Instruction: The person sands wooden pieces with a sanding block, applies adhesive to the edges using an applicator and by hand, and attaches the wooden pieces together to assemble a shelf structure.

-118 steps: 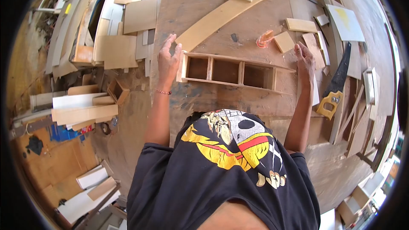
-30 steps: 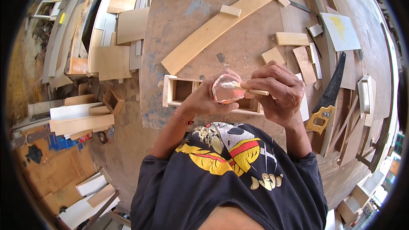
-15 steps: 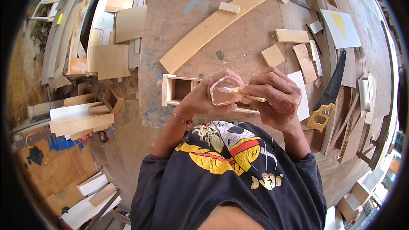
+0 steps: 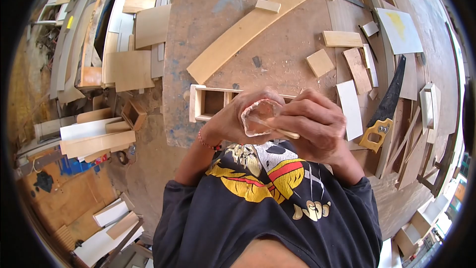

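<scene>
My left hand point(image 4: 233, 114) is wrapped round a small translucent cup point(image 4: 260, 111) with a ragged whitish rim, its mouth facing up. My right hand point(image 4: 315, 126) pinches a thin wooden stick point(image 4: 286, 133), whose far end is inside the cup. What lies at the bottom of the cup is hard to make out. Beneath both hands lies a narrow wooden frame with compartments point(image 4: 195, 103); its left end shows, and the hands cover most of the rest.
A long curved board point(image 4: 238, 37) crosses the workbench point(image 4: 198, 25), with a small block point(image 4: 267, 6) on it. Wood blocks point(image 4: 320, 63) and a white strip point(image 4: 350, 110) lie right. Further right is a handsaw point(image 4: 376, 134). Stacked boards point(image 4: 128, 69) stand left.
Since the first frame, my hands have come together over the frame, taking hold of the cup and stick. Lately both moved slightly toward my body, and the stick's tip went deeper into the cup.
</scene>
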A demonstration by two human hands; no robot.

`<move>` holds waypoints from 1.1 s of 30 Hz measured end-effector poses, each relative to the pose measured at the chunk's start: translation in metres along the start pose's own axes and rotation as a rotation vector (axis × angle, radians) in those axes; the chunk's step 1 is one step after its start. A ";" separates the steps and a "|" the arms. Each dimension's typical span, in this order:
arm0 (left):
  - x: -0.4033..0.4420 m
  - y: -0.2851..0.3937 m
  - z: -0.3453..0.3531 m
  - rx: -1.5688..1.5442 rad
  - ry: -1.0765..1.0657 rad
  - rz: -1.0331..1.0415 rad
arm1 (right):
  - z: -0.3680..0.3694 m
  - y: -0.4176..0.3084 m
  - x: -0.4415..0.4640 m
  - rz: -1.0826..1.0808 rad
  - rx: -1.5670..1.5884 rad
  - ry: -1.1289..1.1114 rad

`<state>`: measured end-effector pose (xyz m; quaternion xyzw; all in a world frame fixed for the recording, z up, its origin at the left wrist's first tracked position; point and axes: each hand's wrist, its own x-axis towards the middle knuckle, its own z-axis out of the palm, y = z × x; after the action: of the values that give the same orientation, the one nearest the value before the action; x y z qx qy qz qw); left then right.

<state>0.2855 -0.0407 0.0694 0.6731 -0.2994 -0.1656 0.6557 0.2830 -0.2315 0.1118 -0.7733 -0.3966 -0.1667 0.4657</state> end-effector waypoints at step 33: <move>-0.007 0.008 -0.001 0.016 -0.115 -0.031 | 0.002 -0.002 -0.002 -0.058 0.139 -0.062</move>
<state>0.2794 -0.0358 0.0760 0.6721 -0.3276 -0.2116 0.6294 0.2803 -0.2300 0.1108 -0.7320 -0.4438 -0.1283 0.5007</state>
